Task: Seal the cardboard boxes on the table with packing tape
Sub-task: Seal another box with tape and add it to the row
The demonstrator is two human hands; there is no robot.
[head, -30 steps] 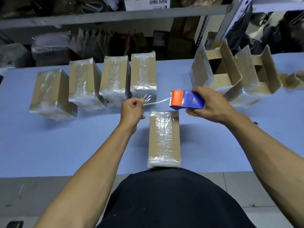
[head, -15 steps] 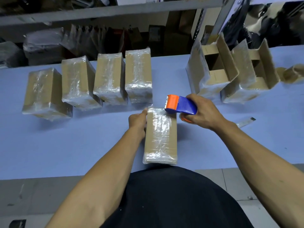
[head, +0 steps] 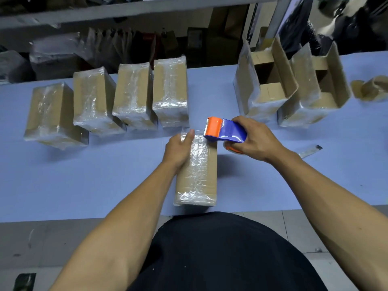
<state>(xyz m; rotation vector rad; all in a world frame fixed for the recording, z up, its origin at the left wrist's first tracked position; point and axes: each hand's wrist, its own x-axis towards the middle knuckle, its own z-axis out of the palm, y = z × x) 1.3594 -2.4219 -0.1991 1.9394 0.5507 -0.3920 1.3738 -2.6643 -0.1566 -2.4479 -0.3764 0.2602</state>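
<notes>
A long cardboard box wrapped in clear tape lies on the blue table in front of me. My left hand rests flat on the box's far left corner, pressing the tape end down. My right hand grips a blue and orange tape dispenser just above the box's far right corner. A short strip of clear tape runs from the dispenser to the box top.
Several taped boxes stand in a row at the back left. Two open boxes with raised flaps stand at the back right. A small cutter lies right of my right wrist. Shelving rises behind the table.
My left hand came down from holding the pulled tape end in the air and now lies flat on the box. The dispenser dropped closer to the box's far end.
</notes>
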